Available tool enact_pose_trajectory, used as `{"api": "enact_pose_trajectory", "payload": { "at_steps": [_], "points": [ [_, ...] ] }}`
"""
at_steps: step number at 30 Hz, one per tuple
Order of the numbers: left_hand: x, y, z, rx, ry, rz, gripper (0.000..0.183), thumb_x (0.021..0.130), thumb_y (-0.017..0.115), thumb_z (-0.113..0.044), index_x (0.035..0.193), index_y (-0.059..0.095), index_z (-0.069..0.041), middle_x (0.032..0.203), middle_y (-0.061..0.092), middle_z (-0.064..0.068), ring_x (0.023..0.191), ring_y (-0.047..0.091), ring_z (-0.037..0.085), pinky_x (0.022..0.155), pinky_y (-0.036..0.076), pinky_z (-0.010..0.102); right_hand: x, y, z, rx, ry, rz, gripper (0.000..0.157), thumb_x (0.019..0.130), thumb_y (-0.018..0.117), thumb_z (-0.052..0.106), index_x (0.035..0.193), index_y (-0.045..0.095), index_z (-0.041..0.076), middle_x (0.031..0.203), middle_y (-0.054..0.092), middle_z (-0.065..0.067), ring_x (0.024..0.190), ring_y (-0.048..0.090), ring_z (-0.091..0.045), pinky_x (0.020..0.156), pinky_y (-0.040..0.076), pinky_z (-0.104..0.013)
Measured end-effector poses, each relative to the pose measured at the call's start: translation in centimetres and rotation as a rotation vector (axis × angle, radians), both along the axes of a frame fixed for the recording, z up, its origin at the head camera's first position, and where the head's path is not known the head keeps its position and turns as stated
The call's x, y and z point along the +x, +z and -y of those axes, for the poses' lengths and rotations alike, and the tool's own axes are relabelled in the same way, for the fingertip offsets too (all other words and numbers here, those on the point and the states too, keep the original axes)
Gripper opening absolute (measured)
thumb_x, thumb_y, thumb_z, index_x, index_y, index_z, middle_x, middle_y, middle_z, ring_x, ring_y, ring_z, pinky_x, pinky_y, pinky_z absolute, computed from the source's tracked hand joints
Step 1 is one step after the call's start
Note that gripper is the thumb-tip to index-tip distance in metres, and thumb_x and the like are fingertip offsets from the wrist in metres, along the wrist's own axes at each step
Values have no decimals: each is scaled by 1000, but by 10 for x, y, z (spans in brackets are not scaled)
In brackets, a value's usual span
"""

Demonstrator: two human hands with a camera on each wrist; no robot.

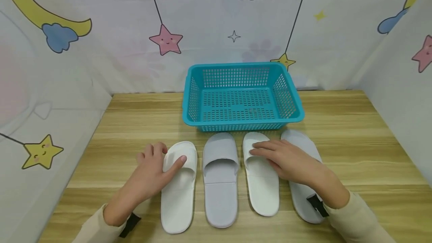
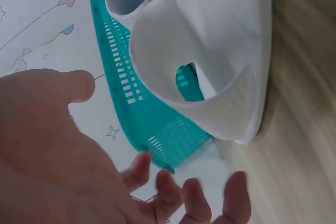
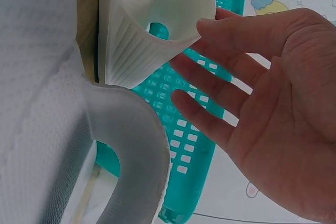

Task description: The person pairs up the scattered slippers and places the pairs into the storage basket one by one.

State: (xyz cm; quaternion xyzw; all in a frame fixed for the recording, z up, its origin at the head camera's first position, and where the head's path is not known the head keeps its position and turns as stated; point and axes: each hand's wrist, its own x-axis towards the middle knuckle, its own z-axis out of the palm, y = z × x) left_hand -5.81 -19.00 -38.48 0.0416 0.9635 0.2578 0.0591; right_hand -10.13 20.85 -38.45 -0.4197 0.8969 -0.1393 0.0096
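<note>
Two white slippers and two grey slippers lie in a row, toes pointing away from me. My left hand (image 1: 150, 170) hovers at the leftmost white slipper (image 1: 177, 205), thumb over its strap and fingers past its left side. In the left wrist view the thumb and loosely bent fingers stand apart with nothing between them. My right hand (image 1: 291, 160) reaches over the other white slipper (image 1: 264, 194), fingertips at its ribbed strap. A grey slipper (image 1: 221, 205) lies between the two white ones. The right hand and forearm partly hide the far right grey slipper (image 1: 303, 201).
A turquoise plastic basket (image 1: 243, 126) with perforated walls stands behind the slippers, nothing inside it. The wood-grain table (image 1: 135, 123) meets a white cloth backdrop (image 1: 209, 29) printed with stars and moons at the back and both sides.
</note>
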Motion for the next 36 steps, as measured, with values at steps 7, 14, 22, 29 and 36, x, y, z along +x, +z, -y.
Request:
{"api": "enact_pose_trajectory", "payload": {
  "at_steps": [7,14,22,29,36],
  "points": [
    [5,-8,0,-54,37,99,85,102,54,-71,146,30,-2,133,56,38,115,58,57,85,54,64,-1,-4,0,-17,17,-9,45,99,68,-5,140,70,12,142,68,-10,130,65,-33,102,55,-56],
    [3,-18,-6,-171,-7,-86,84,100,55,-74,154,44,-11,137,65,25,120,61,47,83,55,65,0,-4,-1,-24,15,-1,45,98,69,-6,141,69,11,143,67,-11,131,65,-34,103,55,-54],
    [3,-18,-12,-218,-81,-230,76,95,69,-68,150,57,-17,117,65,17,104,60,37,69,56,51,2,-2,-1,-4,-3,37,52,98,64,-12,143,68,12,146,66,-11,133,63,-35,105,55,-54],
    [0,-18,-12,-207,-159,-311,64,91,78,-62,137,67,-20,98,57,5,84,51,24,58,45,35,6,-3,6,23,-85,95,81,78,49,-32,142,69,15,146,65,-9,131,64,-35,79,60,-40],
    [-9,-16,-6,-181,-292,-336,58,92,80,-55,137,69,-20,91,49,-2,80,45,16,61,40,30,4,-6,11,26,-72,38,84,73,57,-34,139,71,15,139,68,-6,128,65,-31,76,61,-39]
  ]
}}
